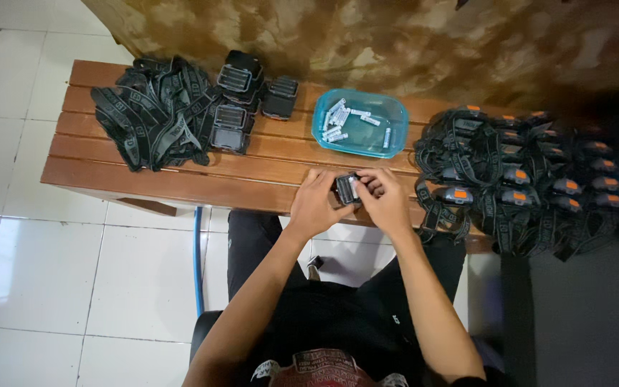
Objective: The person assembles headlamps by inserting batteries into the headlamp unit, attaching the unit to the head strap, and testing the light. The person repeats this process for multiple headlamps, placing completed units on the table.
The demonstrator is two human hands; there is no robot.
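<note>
You have the small black plastic headlamp body [347, 188] pinched between both hands at the near edge of the slatted brown wooden table [180, 179], its open back turned up toward you, probably so the cells inside stay in view. Your left hand [317, 206] cups and steadies it; your right hand [385, 201] presses fingertips into it. Just beyond sits the clear blue plastic tub of batteries [360, 123], within easy reach.
</note>
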